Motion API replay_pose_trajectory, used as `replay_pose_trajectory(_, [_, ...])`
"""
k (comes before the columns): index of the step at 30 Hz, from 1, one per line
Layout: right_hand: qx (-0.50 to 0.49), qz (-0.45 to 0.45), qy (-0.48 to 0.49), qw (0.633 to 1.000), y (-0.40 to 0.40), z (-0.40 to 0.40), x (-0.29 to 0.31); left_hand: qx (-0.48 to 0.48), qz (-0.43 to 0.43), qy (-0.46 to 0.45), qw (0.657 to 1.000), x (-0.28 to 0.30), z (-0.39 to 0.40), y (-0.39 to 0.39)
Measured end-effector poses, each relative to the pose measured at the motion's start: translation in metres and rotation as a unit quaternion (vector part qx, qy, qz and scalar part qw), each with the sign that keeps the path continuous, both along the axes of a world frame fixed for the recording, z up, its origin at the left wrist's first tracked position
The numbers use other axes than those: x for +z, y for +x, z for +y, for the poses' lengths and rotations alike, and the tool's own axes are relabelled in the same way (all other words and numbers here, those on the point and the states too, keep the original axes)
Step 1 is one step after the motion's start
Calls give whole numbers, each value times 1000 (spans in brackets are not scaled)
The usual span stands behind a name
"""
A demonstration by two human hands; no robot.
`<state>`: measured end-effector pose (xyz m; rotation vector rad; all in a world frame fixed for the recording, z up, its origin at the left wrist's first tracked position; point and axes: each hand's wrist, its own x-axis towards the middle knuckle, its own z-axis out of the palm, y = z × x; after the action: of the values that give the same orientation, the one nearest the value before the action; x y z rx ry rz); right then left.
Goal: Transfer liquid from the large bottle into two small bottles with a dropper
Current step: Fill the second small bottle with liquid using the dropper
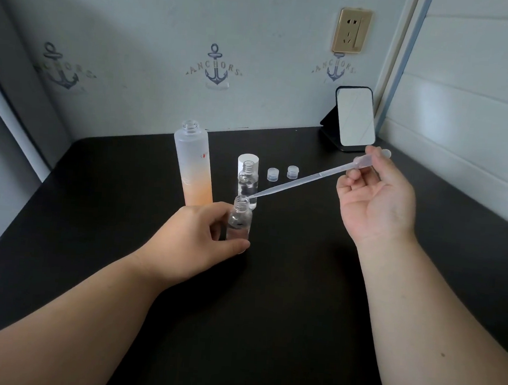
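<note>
Hands (373, 198) hold one dropper (296, 183), one small bottle (239, 221).

A home corner: anchor-printed wallpaper (215, 67), a gold wall socket (351, 30), and a small standing mirror (355, 118) on a dark tabletop (268, 300).

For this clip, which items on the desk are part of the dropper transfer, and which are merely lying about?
In use:
tall frosted orange-tinted bottle
clear plastic dropper, pinched by right hand
near small clear bottle, held by left hand
far small clear bottle
two small translucent caps
white cylindrical cap

Lying about:
black-framed standing mirror
gold wall socket
</note>
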<state>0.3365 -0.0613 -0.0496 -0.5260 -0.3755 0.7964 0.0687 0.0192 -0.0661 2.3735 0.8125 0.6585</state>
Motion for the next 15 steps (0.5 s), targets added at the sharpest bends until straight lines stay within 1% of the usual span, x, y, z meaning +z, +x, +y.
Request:
replay_pose_trajectory(9, [2, -5, 7, 1000, 0, 1, -1, -15, -10, 0, 1000, 0, 0, 0])
replay_pose_trajectory(15, [10, -38, 8, 999, 1, 2, -2, -22, -14, -1, 1000, -1, 1, -1])
